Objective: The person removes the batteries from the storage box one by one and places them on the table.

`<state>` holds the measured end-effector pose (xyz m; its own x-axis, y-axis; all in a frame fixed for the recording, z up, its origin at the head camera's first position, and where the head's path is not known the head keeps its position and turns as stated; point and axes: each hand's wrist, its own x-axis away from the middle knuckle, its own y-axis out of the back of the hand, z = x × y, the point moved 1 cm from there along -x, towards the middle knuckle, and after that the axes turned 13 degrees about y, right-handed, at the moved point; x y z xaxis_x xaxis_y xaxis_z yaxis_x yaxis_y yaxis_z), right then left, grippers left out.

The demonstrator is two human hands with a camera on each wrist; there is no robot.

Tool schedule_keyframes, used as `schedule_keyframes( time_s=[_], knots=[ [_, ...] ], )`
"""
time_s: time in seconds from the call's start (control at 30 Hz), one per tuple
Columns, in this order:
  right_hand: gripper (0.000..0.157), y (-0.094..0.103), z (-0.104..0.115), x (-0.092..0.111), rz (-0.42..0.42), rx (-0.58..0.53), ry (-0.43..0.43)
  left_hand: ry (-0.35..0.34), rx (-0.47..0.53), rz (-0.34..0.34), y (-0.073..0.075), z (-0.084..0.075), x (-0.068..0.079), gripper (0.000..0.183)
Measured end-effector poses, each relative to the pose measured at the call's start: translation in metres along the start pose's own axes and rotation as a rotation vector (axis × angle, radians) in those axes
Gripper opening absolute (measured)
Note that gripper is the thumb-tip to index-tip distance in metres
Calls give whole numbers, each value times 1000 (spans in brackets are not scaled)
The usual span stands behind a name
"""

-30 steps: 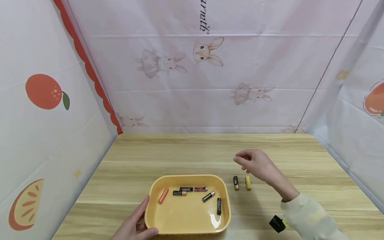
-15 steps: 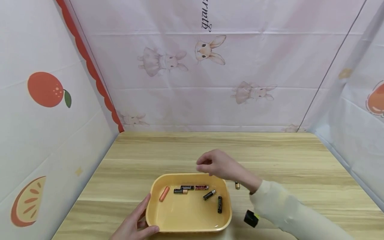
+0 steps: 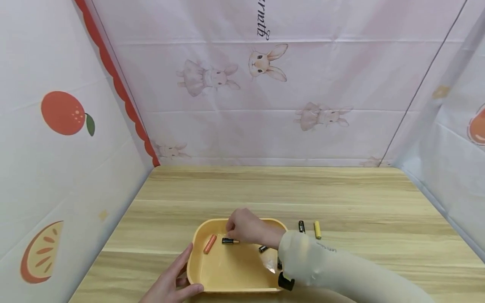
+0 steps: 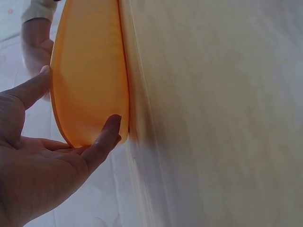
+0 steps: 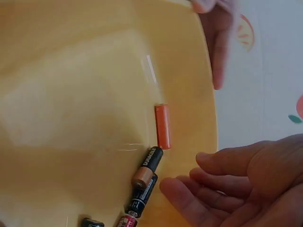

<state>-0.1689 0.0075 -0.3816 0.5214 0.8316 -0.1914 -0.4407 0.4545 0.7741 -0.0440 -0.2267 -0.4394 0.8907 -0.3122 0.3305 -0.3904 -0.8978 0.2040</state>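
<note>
A yellow plastic tray holds several loose batteries. My left hand holds its near left corner, thumb and fingers spread against the rim and outer wall. Over the far side of the tray is my right hand, thumb and fingers apart with no battery visible between them in the right wrist view. Closest to those fingers are a black-and-copper battery, a black one and a partly cropped red one. An orange battery lies at the tray's left. My right arm partly covers two dark batteries.
Outside the tray, to its right on the wooden table, lie a black battery and a yellow battery. Printed cloth walls enclose the table at the back and both sides.
My right hand has moved left from above the table at the right, down over the tray. The left hand stays on the tray's corner. The visible batteries have kept their places.
</note>
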Motion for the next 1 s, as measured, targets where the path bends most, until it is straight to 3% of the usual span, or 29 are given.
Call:
schedule_keyframes(
  time_s=[0.23,0.47,0.7,0.83,1.0],
  knots=[
    [60,-7,3,3,-19,18,-48,-54,-31,-6,0,-1,-1,103],
    [60,-17,4,1,27,97,-81,-19,5,0,0,1,0,105],
    [57,-34,5,0,86,181,-236,-49,6,11,0,1,-1,104],
    [50,-41,7,0,88,238,-260,-69,-18,2,0,1,-1,103],
    [44,-45,-1,3,88,171,-264,-91,-23,7,-1,3,-1,103]
  ],
)
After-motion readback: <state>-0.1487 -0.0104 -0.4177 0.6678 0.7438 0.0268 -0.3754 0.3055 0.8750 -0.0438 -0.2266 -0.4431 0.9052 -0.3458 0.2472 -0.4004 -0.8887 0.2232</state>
